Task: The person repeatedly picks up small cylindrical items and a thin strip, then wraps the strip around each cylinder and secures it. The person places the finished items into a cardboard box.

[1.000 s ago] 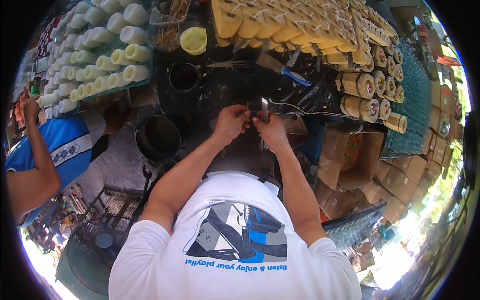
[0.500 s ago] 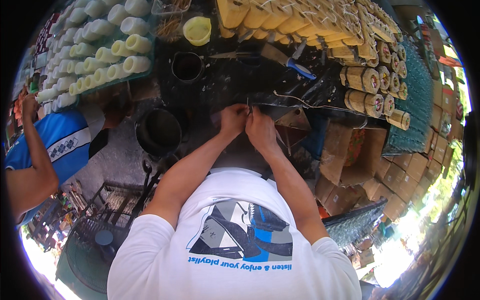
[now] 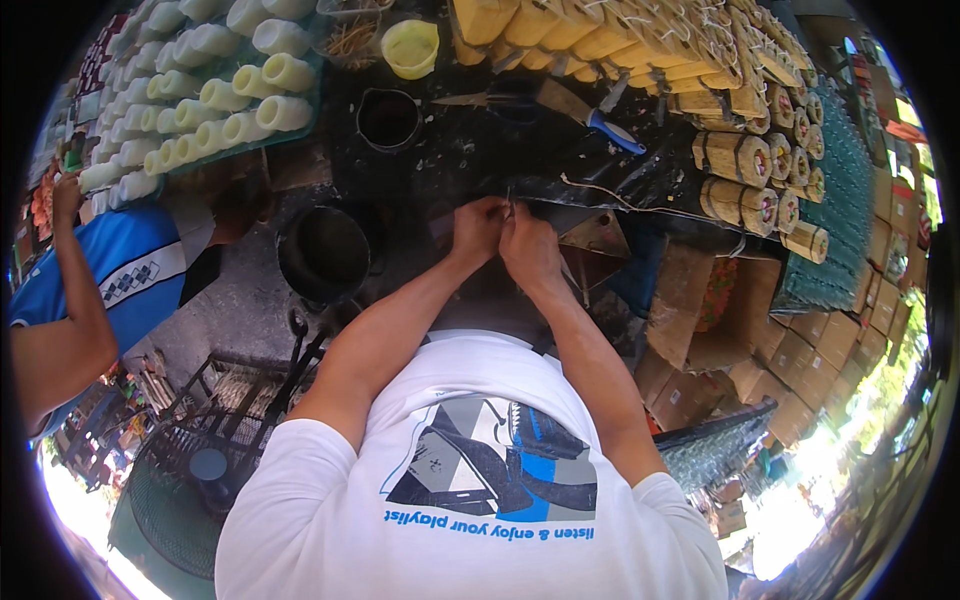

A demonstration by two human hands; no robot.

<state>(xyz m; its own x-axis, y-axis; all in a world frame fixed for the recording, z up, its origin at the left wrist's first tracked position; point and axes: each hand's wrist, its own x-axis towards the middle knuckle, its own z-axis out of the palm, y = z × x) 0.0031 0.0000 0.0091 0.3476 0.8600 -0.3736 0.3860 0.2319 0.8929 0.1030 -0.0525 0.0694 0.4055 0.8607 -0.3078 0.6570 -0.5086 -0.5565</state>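
My left hand (image 3: pixel 480 226) and my right hand (image 3: pixel 528 245) meet at the front edge of the dark worktable (image 3: pixel 450 165). Fingers of both are closed in a pinch, the fingertips almost touching. A thin dark sliver (image 3: pixel 511 194) sticks up between them; it is too small to name. What else the fingers hold is hidden. Just right of my right hand is a brownish metal-looking piece (image 3: pixel 597 243), below the table edge. On the table to the right lies a thin cord (image 3: pixel 600 193), its near stretch running along the edge.
A blue-handled tool (image 3: pixel 614 132), scissors (image 3: pixel 465 99), a dark pot (image 3: pixel 389 120) and a yellow bowl (image 3: pixel 410 50) stand or lie on the table. Bamboo pieces (image 3: pixel 735 155) are stacked right, whitish cups (image 3: pixel 283 113) left. A bucket (image 3: pixel 325 255), cardboard box (image 3: pixel 690 315) and person in blue (image 3: pixel 130 265) are nearby.
The view has shifted a little, so the table things appear slightly further right. My two hands stay together at the table edge, with only small finger movement.
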